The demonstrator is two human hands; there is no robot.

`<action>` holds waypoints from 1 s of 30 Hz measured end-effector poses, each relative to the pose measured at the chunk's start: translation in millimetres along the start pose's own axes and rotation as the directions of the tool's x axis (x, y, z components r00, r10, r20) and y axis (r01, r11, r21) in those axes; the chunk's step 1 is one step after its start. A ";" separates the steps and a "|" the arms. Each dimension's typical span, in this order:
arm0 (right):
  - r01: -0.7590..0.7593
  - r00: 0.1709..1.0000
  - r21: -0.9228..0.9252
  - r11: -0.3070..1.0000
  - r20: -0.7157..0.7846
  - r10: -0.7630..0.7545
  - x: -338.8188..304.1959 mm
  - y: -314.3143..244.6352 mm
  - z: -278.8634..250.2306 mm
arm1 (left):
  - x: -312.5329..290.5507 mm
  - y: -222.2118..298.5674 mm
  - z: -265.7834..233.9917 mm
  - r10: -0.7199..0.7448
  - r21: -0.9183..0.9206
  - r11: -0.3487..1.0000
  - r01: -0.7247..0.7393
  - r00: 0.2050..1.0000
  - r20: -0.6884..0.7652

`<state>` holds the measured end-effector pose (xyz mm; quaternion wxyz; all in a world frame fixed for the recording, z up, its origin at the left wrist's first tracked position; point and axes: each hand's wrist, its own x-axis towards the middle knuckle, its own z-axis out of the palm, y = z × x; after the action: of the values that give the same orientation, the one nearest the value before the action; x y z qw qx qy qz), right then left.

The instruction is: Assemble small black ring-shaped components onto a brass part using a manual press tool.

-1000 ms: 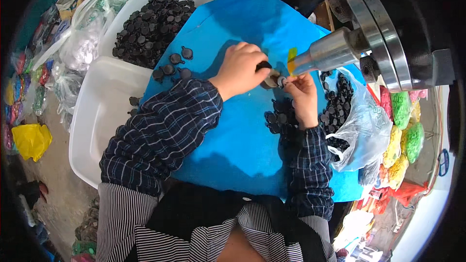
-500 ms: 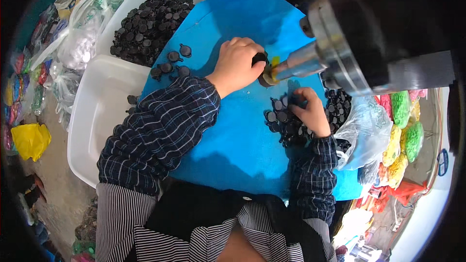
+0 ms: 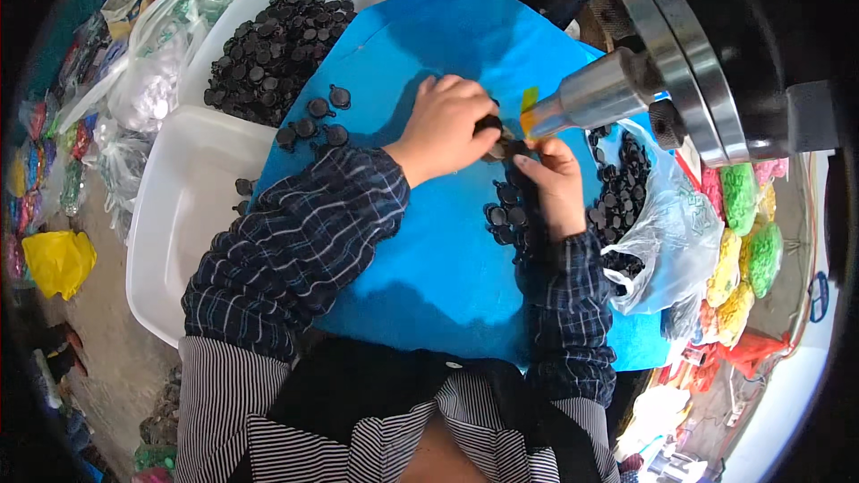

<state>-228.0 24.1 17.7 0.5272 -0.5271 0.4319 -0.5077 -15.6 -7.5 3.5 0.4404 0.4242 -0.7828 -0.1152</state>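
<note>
My left hand [image 3: 445, 128] is closed, thumb and fingers round a small black round piece [image 3: 488, 122], beside a small metal base under the press. My right hand [image 3: 557, 181] is closed too, pinching another black round piece [image 3: 516, 151] just right of that base. Close above both hands hangs the steel ram [image 3: 586, 98] of the press, its tip wrapped in yellow tape. Loose black round pieces with small tabs [image 3: 508, 216] lie on the blue tabletop [image 3: 420, 259] below my right hand, whose forearm hides part of the pile.
A white bin [image 3: 208, 58] full of black pieces stands at the far left, with a second white bin [image 3: 148, 224] nearer me. Several pieces [image 3: 318, 108] lie along the table's left edge. On the right, a clear plastic bag [image 3: 667, 255] holds more. The press body [image 3: 761, 45] fills the upper right.
My right hand has moved up from the loose pile to the press base, now with a black piece in its fingers. My left hand has shifted slightly right. The ram appears higher and farther right.
</note>
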 end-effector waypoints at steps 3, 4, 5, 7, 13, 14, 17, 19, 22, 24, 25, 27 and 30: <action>-0.060 0.997 -0.125 0.990 -0.064 0.052 5.1 2.1 27.7 | -3.7 -12.2 -8.4 -0.153 -0.018 0.988 0.153 0.988 0.004; -0.060 0.997 -0.126 0.990 -0.063 0.052 5.3 1.7 21.4 | -3.5 -12.5 -8.4 -0.130 -0.007 0.991 0.130 0.991 -0.043; 0.065 0.995 -0.450 0.890 -0.042 -0.093 5.4 0.9 8.4 | -3.6 -11.8 -7.5 -0.130 -0.009 0.991 0.130 0.990 -0.044; 0.181 0.976 -0.712 0.679 0.042 -0.216 3.9 -4.0 8.1 | -7.2 -11.6 -7.5 -0.095 0.026 0.995 0.098 0.991 -0.094; -0.056 0.998 -0.877 0.477 -0.034 0.056 -5.5 -20.0 7.8 | -4.0 -11.3 -6.3 -0.115 -0.026 0.993 0.113 0.991 -0.066; -0.089 0.996 -0.722 0.686 -0.055 0.071 -4.2 -12.5 -1.6 | -4.7 -12.1 -6.6 -0.113 -0.026 0.993 0.111 0.991 -0.066; -0.202 0.979 -0.297 0.933 -0.084 0.186 -4.0 -14.2 -12.8 | -5.7 -14.9 -7.2 -0.074 -0.112 0.991 0.075 0.997 0.008; -0.165 0.985 0.069 0.984 -0.035 0.168 -2.5 -16.1 -17.1 | -5.4 -9.7 -7.9 0.023 -0.126 0.992 -0.018 0.999 0.038; -0.059 0.998 0.087 0.994 -0.029 0.062 0.5 -3.9 -11.1 | -3.6 -1.2 0.9 0.038 -0.057 0.998 -0.038 0.999 -0.004; 0.030 0.997 -0.083 0.996 -0.070 -0.036 2.8 10.5 4.6 | 0.3 -0.5 -2.2 -0.065 -0.032 0.997 0.064 0.998 -0.020; 0.019 0.998 -0.190 0.982 -0.063 -0.031 4.8 12.0 15.8 | 0.3 -7.2 -2.8 -0.087 -0.021 0.996 0.086 0.995 -0.054; 0.017 0.996 -0.326 0.945 -0.082 -0.046 4.0 2.3 29.3 | -4.1 -13.0 -5.2 -0.148 -0.002 0.989 0.148 0.988 -0.037; 0.384 0.901 -0.830 0.405 0.240 -0.363 -2.5 -8.0 3.4 | -6.0 -9.4 -7.6 -0.114 0.018 0.993 0.116 0.990 -0.087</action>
<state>-225.5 27.5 25.7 0.0711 -0.8058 0.4917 -0.3223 -2.9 -7.2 -0.9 0.4615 0.4783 -0.7386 -0.1129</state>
